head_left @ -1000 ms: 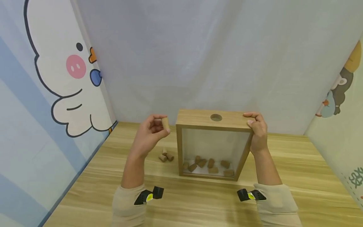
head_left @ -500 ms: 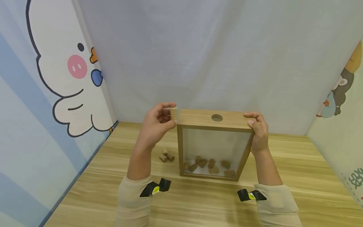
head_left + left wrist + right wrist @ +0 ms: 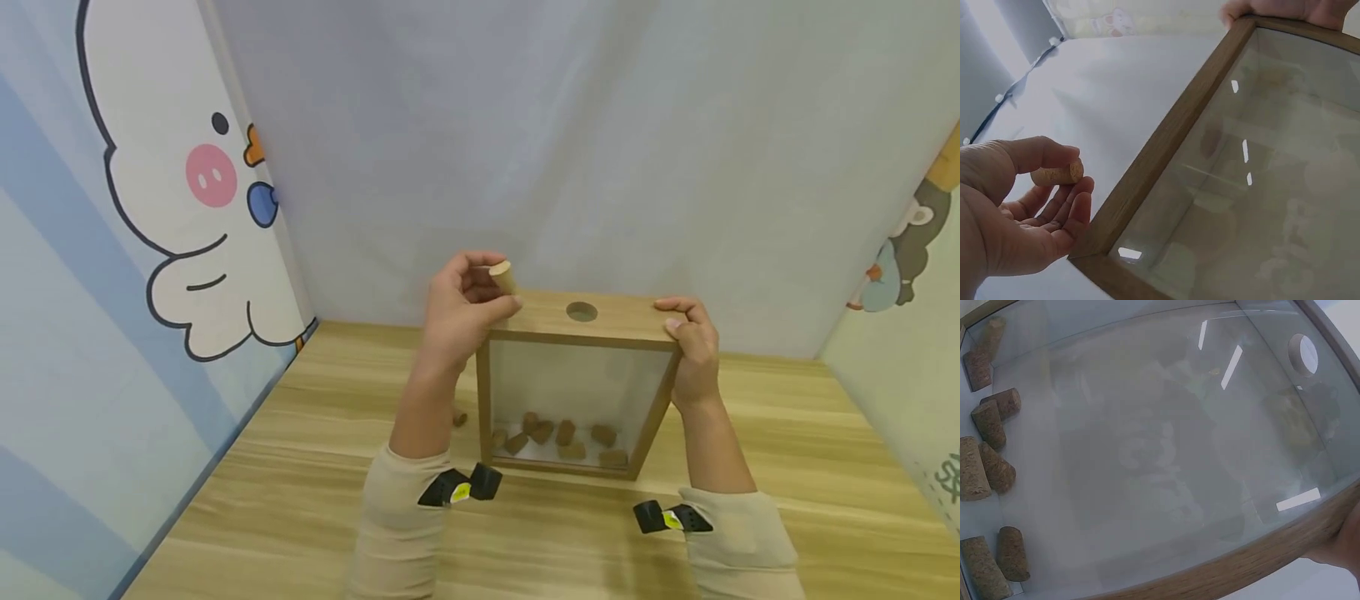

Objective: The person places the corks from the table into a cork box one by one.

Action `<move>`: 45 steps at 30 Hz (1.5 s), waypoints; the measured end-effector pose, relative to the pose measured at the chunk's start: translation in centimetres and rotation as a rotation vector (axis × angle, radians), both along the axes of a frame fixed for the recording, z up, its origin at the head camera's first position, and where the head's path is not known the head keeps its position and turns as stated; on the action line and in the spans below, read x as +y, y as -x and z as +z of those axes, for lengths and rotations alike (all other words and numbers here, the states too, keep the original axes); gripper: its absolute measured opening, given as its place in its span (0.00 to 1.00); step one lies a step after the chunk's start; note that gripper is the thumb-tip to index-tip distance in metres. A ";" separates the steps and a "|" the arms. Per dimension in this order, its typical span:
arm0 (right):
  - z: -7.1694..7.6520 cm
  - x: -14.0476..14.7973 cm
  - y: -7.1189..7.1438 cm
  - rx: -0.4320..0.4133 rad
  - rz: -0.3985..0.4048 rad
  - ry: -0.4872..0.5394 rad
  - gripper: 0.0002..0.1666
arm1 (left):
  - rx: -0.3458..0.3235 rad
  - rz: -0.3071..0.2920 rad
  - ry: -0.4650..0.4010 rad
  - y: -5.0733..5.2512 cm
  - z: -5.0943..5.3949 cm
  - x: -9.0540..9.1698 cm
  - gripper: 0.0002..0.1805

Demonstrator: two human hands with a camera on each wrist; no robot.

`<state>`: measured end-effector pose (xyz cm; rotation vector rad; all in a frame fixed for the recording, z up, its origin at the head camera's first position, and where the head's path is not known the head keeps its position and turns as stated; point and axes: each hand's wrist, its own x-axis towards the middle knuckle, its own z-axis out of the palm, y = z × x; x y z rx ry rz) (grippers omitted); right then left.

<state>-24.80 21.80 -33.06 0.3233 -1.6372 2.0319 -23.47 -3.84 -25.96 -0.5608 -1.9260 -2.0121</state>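
Note:
Between thumb and fingers my left hand [image 3: 459, 312] pinches a cork [image 3: 505, 279], held above the left end of a wooden shadow box [image 3: 543, 325]. The left wrist view shows that cork [image 3: 1059, 174] beside the frame's edge. A round hole [image 3: 582, 312] opens in the box's top, to the right of the cork. My right hand [image 3: 693, 350] grips the box's top right corner, its thumb and fingers on the top. Behind the clear front, several corks [image 3: 566, 432] lie on the box's floor; the right wrist view shows corks [image 3: 989, 425] there closer up.
The box stands upright on a wood-grain table [image 3: 300, 500]. A loose cork [image 3: 459, 417] lies left of the box, partly hidden by my left forearm. A pale curtain [image 3: 570, 150] hangs behind, and a cartoon-printed wall [image 3: 202, 275] rises at the left.
My left hand has moved right and up with the cork, from beside the box to over its top left end. My right hand keeps its grip on the corner.

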 end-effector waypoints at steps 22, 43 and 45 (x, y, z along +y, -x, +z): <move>0.0 0.2 0.1 -0.004 0.002 0.014 0.16 | -0.177 -0.062 0.509 1.7 2.0 6.1 0.15; 0.1 0.0 0.0 0.012 0.000 0.018 0.16 | 0.041 -0.245 0.460 -1.4 0.7 2.8 0.20; 0.1 0.0 0.0 0.008 0.008 0.021 0.16 | 0.108 -0.253 0.465 -1.9 -0.1 2.2 0.19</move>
